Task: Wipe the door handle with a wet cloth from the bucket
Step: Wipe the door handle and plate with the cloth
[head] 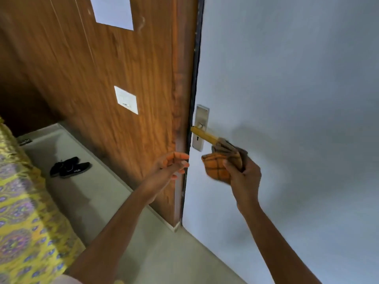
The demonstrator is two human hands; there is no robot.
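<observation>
A pale grey-white painted door (287,89) fills the right half of the view, its black edge strip meeting a brown wood-grain wall panel (82,64) on the left, and below both runs a light grey smooth floor (160,249). On the door sits a silver rectangular metal backplate (202,115) with a keyhole, and from it a yellowish-gold lever door handle (204,134) sticks out toward the right. The far end of that handle is covered by an orange and brown checked cloth (220,165), which is bunched and draped over the tip. The right hand (245,177) grips the cloth from below, fingers curled closed around the bundle, just beneath the handle's end. The left hand (170,163) hovers empty beside the door's edge, fingers loosely bent and apart, touching nothing that can be seen. Two white paper sheets are stuck on the wood panel, a large one (113,12) at the top and a small square one (126,100) lower down. A pair of black shoes (70,167) lies on the floor by the panel, well apart from the door. A yellow patterned fabric with purple motifs (22,212) covers the lower left corner.
</observation>
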